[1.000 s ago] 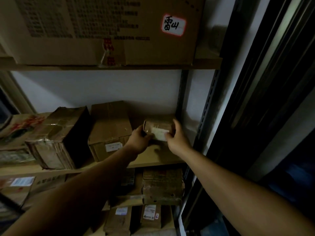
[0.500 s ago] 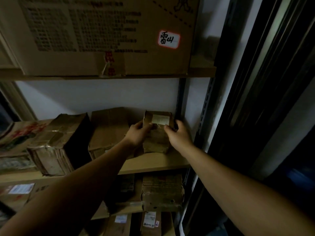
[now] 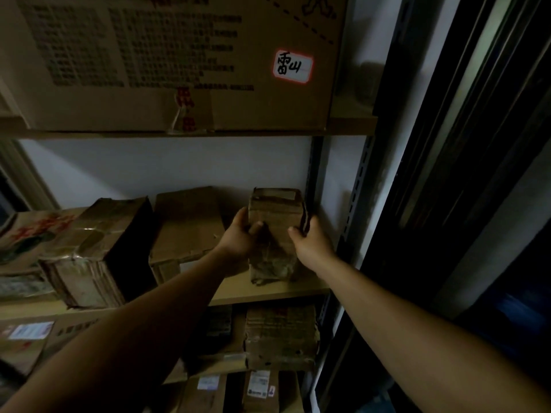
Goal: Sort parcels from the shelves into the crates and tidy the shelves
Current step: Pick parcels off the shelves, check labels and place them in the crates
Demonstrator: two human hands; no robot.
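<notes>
A small brown cardboard parcel (image 3: 275, 222) stands upright at the right end of the middle shelf (image 3: 268, 289), close to the metal upright. My left hand (image 3: 241, 236) grips its left side and my right hand (image 3: 311, 242) grips its right side. Its bottom rests on the shelf board. No crate is in view.
Left of it on the same shelf sit a flat brown box (image 3: 187, 231) and a taped bundle (image 3: 95, 248). A large printed carton (image 3: 179, 61) with a red-edged label fills the shelf above. More parcels (image 3: 280, 335) lie on the shelf below. A dark door frame (image 3: 447, 174) stands at the right.
The parcel was turned from lying with its white label toward me to standing on end against the back of the shelf. Both hands kept hold of it and moved back with it.
</notes>
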